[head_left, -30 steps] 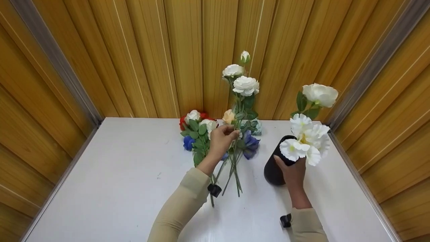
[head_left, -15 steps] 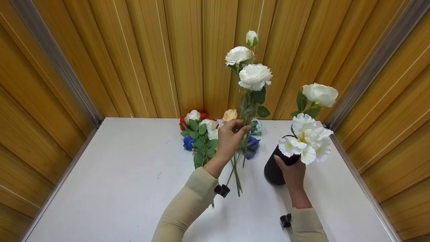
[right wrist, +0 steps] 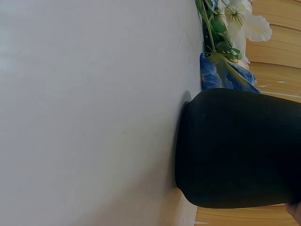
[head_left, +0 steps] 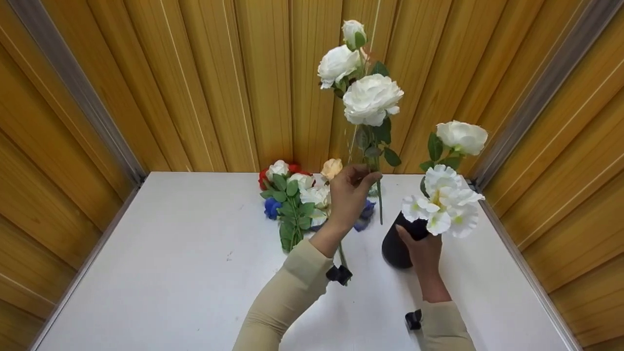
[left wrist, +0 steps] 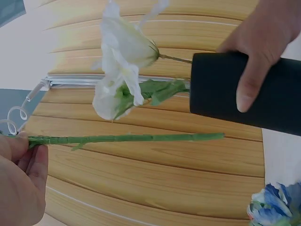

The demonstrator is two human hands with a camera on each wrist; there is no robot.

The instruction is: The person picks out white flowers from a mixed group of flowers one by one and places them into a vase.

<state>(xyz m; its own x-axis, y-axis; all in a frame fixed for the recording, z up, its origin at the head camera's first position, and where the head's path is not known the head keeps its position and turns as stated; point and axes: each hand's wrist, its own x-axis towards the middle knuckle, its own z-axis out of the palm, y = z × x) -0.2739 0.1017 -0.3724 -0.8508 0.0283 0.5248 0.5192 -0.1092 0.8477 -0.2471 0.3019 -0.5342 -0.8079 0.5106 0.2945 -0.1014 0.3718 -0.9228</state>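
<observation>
1. The white table spread below the fingers of both hands.
2. The spray of white roses rose above the left hand, whose thumb and fingertips pinched its green stem. I took the step in hand to be carrying it to the vase.
3. The heap of flowers lay below those fingers, mostly to their left, part hidden by the hand.
4. The black vase was right of the pinch, white flowers at its mouth. The right hand gripped it, thumb across its side, other fingers mostly hidden from me.
5. The stem end hung below the left fingertips, apart from the mouth. The next move, I judged, called for aiming it over the rim and lowering it past the blooms.
</observation>
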